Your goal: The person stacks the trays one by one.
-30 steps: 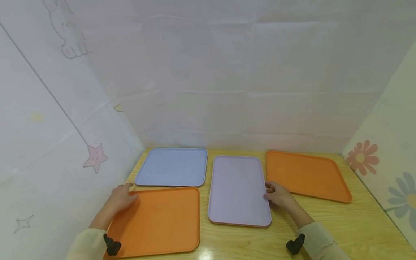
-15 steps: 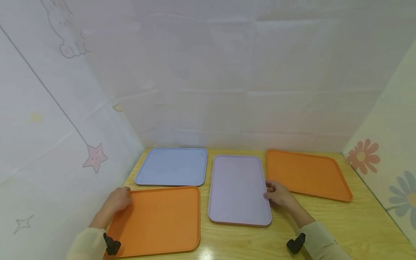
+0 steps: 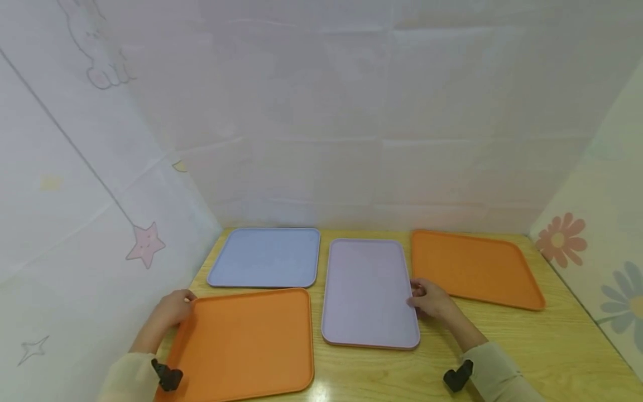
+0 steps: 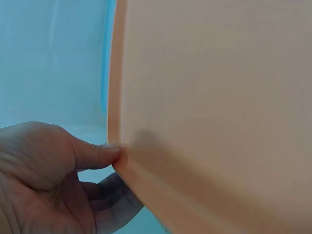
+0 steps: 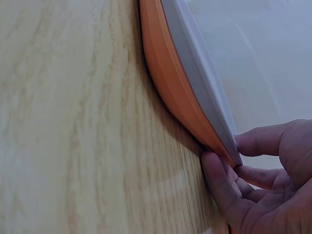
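My left hand [image 3: 172, 310] pinches the far left corner of an orange tray [image 3: 246, 343] at the near left. In the left wrist view the thumb lies on the corner's rim and curled fingers sit below it. My right hand [image 3: 433, 298] holds the right edge of a lilac tray [image 3: 369, 293] in the middle of the table. A second orange tray [image 5: 170, 73] lies directly under the lilac one, as the right wrist view shows. There the thumb touches the lilac rim, and the other fingers are at the orange edge and underside.
Behind the near orange tray lies a blue tray [image 3: 266, 257]. Another orange tray [image 3: 474, 268] lies at the back right, slightly turned. Wooden table [image 3: 542, 352] shows at the near right. Pale sheets [image 3: 321, 123] enclose the back and sides.
My left hand has moved left and slightly nearer, from over the orange tray's far left corner to a pinch on it. That tray has shifted slightly. The right hand keeps its hold.
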`<control>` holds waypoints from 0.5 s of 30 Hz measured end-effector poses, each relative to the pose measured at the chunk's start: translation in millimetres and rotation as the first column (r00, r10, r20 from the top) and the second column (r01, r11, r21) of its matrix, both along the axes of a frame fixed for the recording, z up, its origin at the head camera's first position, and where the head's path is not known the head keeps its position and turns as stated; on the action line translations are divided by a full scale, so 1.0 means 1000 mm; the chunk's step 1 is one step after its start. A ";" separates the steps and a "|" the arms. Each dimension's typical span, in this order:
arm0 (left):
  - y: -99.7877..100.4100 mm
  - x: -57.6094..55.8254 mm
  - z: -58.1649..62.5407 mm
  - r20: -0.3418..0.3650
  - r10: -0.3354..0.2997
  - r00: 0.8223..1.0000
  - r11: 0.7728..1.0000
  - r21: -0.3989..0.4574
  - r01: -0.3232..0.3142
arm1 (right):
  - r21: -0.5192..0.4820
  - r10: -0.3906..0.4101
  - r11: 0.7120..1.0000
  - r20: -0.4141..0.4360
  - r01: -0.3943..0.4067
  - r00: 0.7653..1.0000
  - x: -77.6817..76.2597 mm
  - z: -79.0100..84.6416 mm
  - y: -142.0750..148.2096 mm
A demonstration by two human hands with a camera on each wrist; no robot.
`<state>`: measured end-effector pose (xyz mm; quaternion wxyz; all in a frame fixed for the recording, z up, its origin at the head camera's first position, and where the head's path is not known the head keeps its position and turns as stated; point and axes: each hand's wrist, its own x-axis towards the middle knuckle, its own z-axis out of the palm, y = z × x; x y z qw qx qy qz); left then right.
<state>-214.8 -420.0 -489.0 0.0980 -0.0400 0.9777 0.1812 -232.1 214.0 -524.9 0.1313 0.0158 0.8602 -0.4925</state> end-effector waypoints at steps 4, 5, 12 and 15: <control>-0.005 0.002 0.007 -0.008 -0.022 1.000 0.999 0.043 0.022 | -0.003 -0.010 1.000 0.005 0.010 1.000 0.000 0.000 0.001; -0.006 0.002 0.008 0.000 -0.023 1.000 0.998 0.060 0.023 | -0.007 -0.014 1.000 0.008 0.014 1.000 0.000 0.001 0.001; -0.013 0.005 0.012 0.055 -0.030 0.998 0.992 0.124 0.023 | -0.022 -0.015 1.000 0.021 0.016 1.000 0.001 0.002 0.001; -0.018 0.007 0.012 0.052 -0.060 0.997 0.984 0.170 0.050 | -0.029 -0.009 1.000 0.019 0.010 1.000 0.001 0.002 0.000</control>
